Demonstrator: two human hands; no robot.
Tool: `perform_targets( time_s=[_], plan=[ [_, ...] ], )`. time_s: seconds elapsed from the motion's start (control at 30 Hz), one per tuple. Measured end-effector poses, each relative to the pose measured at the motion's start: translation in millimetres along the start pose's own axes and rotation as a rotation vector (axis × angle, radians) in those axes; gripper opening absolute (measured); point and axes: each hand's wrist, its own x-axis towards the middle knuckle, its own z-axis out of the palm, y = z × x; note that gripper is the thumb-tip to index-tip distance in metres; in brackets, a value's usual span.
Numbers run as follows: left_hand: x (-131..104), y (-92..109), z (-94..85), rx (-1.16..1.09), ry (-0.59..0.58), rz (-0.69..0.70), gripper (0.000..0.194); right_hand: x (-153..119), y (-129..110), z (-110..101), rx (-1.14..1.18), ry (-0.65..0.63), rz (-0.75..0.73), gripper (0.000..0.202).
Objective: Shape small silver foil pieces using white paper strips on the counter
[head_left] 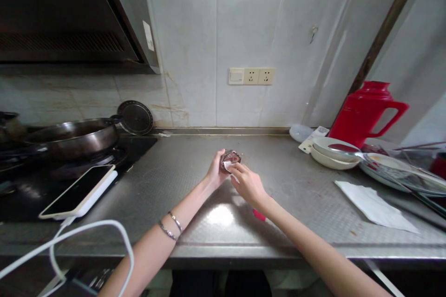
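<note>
Above the middle of the steel counter (188,162), my left hand (215,171) is wrapped round the left side of a small round dark glass-like container (231,156). Its mouth or top faces up toward me, with reddish-brown patches showing; its kind is hard to make out. Fingers of my right hand (249,184) are closed on a small white piece of tissue (227,164), which touches the container's near edge. Partly hidden under my right forearm lies a pink-red object (259,215) with a pale end.
At left, a steel pan (75,137) sits on the black stove, with a phone (78,192) and its white cable (114,223) nearer me. On the right are a red thermos jug (364,113), stacked bowls (332,160), plates (383,176) and a folded white napkin (374,206).
</note>
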Motion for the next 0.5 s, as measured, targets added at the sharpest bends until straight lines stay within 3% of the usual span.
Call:
perform_targets(
  time_s=[0.1, 0.23, 0.37, 0.5],
  plan=[
    [-2, -2, -3.6, -0.031, -0.042, 0.029, 0.037, 3, -16, 10, 0.125, 0.033, 0.133, 0.025],
    [-5, 4, -3.9, -0.057, -0.143, 0.032, 0.038, 9, -12, 6, 0.084, 0.013, 0.091, 0.025],
    [-6, 22, -3.0, 0.015, -0.267, -0.017, 0.047, 9, 12, -10, -0.100, -0.042, -0.137, 0.032],
    [-6, 36, -5.2, 0.252, -0.190, -0.165, 0.053, 11, 35, -22, -0.250, -0.091, -0.475, 0.028]
  ],
)
